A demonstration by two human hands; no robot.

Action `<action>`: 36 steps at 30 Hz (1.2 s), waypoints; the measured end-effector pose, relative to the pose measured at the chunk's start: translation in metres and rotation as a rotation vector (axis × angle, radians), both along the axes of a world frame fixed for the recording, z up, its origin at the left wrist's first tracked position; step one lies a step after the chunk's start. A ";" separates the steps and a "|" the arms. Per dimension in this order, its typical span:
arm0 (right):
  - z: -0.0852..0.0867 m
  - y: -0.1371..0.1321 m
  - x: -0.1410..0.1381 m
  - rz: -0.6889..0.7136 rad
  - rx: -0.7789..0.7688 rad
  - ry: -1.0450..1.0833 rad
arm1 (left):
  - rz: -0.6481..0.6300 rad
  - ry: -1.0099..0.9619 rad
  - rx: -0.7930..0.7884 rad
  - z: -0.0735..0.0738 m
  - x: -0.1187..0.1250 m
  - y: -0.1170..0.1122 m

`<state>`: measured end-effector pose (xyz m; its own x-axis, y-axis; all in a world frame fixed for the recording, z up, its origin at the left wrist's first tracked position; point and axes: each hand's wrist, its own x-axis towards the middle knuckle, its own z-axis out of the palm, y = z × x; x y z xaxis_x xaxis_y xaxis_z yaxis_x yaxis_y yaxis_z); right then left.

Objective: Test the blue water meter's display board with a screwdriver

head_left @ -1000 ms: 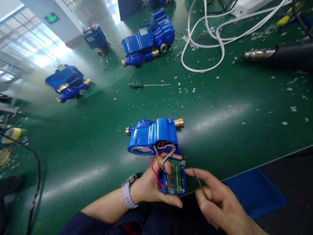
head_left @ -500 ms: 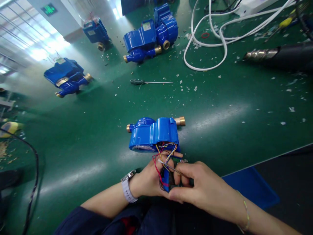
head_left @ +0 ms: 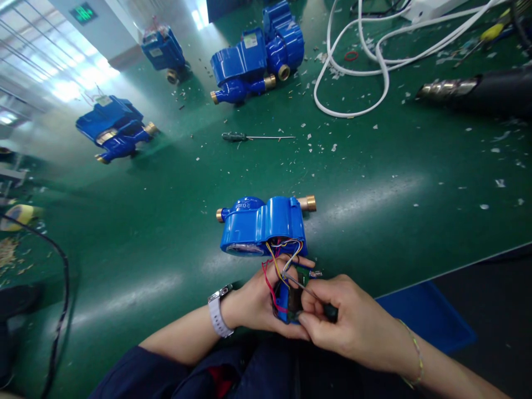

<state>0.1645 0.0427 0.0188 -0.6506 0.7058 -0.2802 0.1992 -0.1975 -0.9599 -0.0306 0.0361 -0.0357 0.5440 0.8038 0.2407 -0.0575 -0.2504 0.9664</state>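
Observation:
A blue water meter [head_left: 245, 230] with brass pipe ends lies on the green table in front of me. Red, yellow and white wires [head_left: 268, 280] run from its opening to a small blue circuit module [head_left: 282, 303]. My left hand [head_left: 253, 305], a watch on its wrist, is closed around this module. In my right hand [head_left: 357, 318] is a thin screwdriver [head_left: 300, 285], its dark handle mostly hidden in the palm. The shaft points at the wires by my left fingers; whether its tip touches them I cannot tell.
Several more blue meters [head_left: 239, 64] stand at the back. A second screwdriver [head_left: 235, 137] lies mid-table. On the right are a white cable [head_left: 351, 115] and a heat gun [head_left: 453, 88]; a black cable [head_left: 66, 288] runs at left. A blue tray [head_left: 428, 318] sits below the table edge.
My right hand has shifted slightly right, and more of the dark handle shows. The screwdriver's tip has moved a little right among the wires. My left hand still holds the module.

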 end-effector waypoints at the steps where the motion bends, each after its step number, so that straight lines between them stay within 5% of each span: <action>1: -0.001 -0.002 0.000 -0.005 -0.006 0.009 | -0.001 -0.014 -0.010 0.000 0.000 -0.001; 8: 0.003 -0.006 0.002 -0.004 -0.001 -0.033 | -0.025 -0.034 -0.049 0.001 0.001 -0.002; 15: 0.009 -0.003 0.004 0.076 0.190 -0.078 | -0.018 -0.043 -0.073 0.005 0.003 -0.002; 19: 0.012 -0.001 0.005 -0.002 0.158 0.033 | -0.031 -0.054 -0.152 0.004 -0.001 -0.002; 23: 0.010 -0.005 0.020 -0.188 -0.005 0.136 | -0.117 -0.074 -0.193 0.005 -0.006 0.000; 29: -0.009 -0.049 0.047 -0.493 -0.832 0.582 | -0.302 -0.219 -0.501 0.010 -0.010 0.001; 32: -0.018 -0.075 0.051 -0.567 -0.892 0.588 | -0.403 -0.311 -0.675 0.012 -0.014 0.000; 36: -0.020 -0.081 0.053 -0.547 -0.785 0.420 | -0.500 -0.368 -0.889 0.015 -0.018 -0.001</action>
